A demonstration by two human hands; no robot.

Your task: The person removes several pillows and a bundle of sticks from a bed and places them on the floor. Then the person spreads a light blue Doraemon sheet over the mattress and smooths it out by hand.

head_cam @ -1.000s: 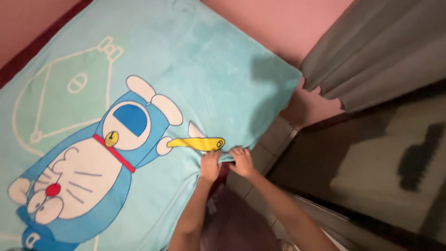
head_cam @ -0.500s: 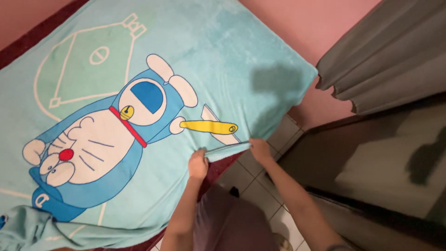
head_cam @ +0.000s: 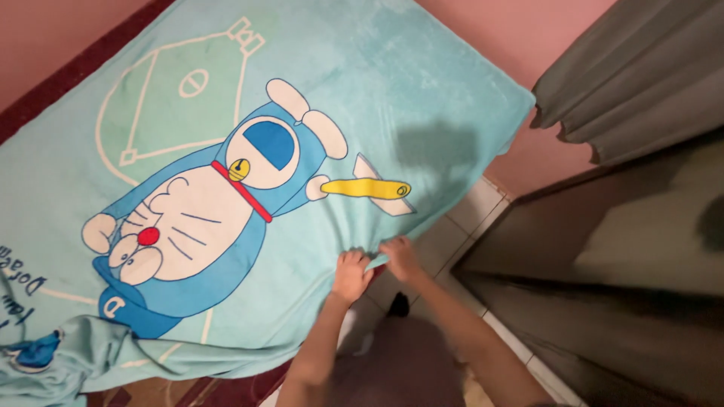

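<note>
Blanket: light turquoise fleece blanket (head_cam: 362, 90) with a blue-and-white cartoon cat print, spread flat over a bed, near edge hanging toward the person at the bedside.

Left hand (head_cam: 351, 275): fingers curled closed over the near hem, pinching a fold of fleece. Knuckles up, thumb hidden under the cloth, so how deep the grip goes I can't tell.

Right hand (head_cam: 400, 257): just beside the left, almost touching it, also closed on the same hem, fingertips on top of the fabric. Both hands hold one short stretch of edge, just below the yellow bat-shaped print (head_cam: 367, 188). Cloth wrinkles fan out from that spot, so the hem looks to be under tension there.

Blanket position: most of it lies smooth on the bed. Lower left corner is bunched and folded over itself (head_cam: 53, 362). Far right corner reaches the pink wall (head_cam: 483, 30).

Around it:
- dark red edging (head_cam: 68, 75) shows along the far left side of the blanket, and again below the bunched corner.
- grey curtain (head_cam: 641, 68) hangs top right.
- dark glossy cabinet or door panel (head_cam: 603, 249) on the right, well apart from the hands.
- white tiled floor (head_cam: 471, 215) between bed and panel.
</note>
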